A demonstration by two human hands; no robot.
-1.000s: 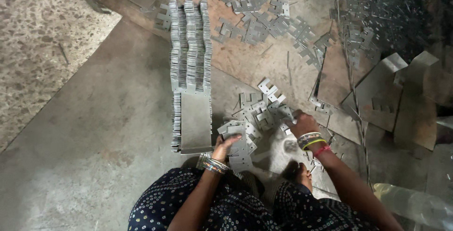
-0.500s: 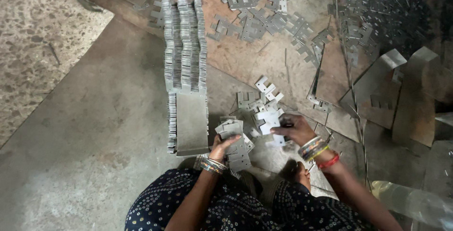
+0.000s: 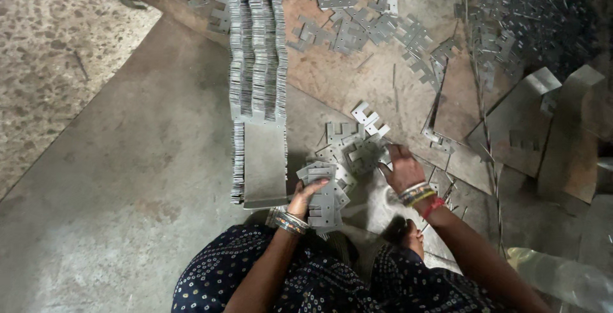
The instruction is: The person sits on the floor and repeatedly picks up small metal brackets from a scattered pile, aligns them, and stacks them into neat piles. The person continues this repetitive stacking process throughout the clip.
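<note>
I sit on the floor over a heap of grey stamped metal pieces (image 3: 353, 142). My left hand (image 3: 306, 196) grips a small uneven stack of these pieces (image 3: 327, 193) close to my lap. My right hand (image 3: 401, 167) lies palm down on the loose pieces at the right side of the heap, fingers spread; whether it holds one I cannot tell. Bangles circle both wrists. A long neat row of the same pieces stacked on edge (image 3: 257, 64) runs away from me just left of my left hand, ending at a flat metal plate (image 3: 264, 165).
More loose stamped pieces (image 3: 357, 22) lie scattered on a rusty sheet (image 3: 377, 83) farther off. A dark tangled pile of pieces (image 3: 530, 13) fills the top right. Bent sheet-metal offcuts (image 3: 530, 121) stand at the right. Speckled floor (image 3: 51, 51) lies to the left.
My right hand has slid left and nearer across the loose pieces. My left hand keeps its stack. The view has shifted slightly.
</note>
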